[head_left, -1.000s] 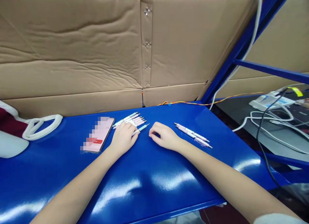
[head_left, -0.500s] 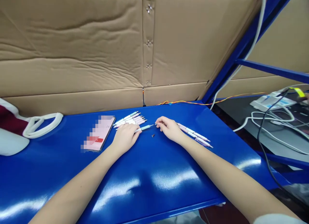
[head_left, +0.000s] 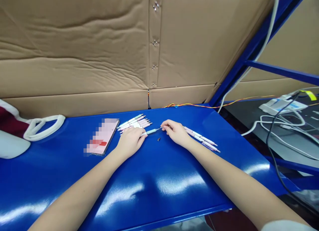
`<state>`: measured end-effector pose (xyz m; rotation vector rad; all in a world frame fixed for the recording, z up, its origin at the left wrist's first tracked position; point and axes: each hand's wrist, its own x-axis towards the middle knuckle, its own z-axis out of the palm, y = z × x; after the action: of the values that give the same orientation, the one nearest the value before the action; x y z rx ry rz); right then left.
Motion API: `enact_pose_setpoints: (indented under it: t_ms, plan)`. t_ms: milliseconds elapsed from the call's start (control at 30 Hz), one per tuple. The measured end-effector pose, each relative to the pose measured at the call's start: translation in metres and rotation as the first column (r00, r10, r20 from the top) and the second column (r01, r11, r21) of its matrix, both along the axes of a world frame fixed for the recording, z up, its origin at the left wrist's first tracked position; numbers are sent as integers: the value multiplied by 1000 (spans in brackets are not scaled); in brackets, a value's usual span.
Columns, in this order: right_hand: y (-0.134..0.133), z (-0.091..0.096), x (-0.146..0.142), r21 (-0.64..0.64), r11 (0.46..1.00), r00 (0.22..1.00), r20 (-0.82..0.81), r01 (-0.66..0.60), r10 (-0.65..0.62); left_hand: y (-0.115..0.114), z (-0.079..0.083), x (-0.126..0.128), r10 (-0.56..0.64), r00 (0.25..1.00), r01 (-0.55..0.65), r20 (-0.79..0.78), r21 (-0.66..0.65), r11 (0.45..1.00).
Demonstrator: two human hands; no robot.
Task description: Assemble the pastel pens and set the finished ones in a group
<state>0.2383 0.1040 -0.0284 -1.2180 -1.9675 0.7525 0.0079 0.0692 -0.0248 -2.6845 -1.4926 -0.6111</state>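
My left hand (head_left: 130, 140) is closed round a pen (head_left: 151, 131) with a pale blue grip, which points right. From the front of that pen a thin dark refill (head_left: 159, 128) sticks out, and the fingertips of my right hand (head_left: 175, 133) pinch its end. Just below, a small dark pen part (head_left: 159, 139) lies on the table. Several white, pink and blue pens (head_left: 134, 120) lie side by side behind my left hand, partly covered by it. More white and pink pens (head_left: 203, 139) rest beyond my right wrist.
A phone (head_left: 106, 134) lies on the blue table (head_left: 139, 204) left of my left hand. White-trimmed fabric (head_left: 47, 128) is at the far left. A brown padded panel (head_left: 99, 58) stands behind. On the right are a blue frame (head_left: 231, 75) and cables (head_left: 270, 134) over a dark surface.
My hands and the pen keep nearly the same positions. The view has shifted very slightly; the small dark part still lies below the pen.
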Motion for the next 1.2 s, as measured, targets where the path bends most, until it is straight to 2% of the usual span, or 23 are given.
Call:
enact_pose_setpoints:
  t_ms: [800,1033,1133,1200]
  plan:
    - [-10,-3,-11,30,997,997,21,-68,68,-3,0,4,-37,999,37,-4,21,999]
    - [-10,2,-7,-6,1000,1000,22,-20,20,-2,0,4,-22,999,22,31,-11,1000]
    - [-7,7,0,24,1000,995,100,-10,8,-2,2,3,2,996,1,93,-31,1000]
    - [-7,10,3,49,993,974,208,-108,95,-2,2,3,31,990,-25,135,-48,999]
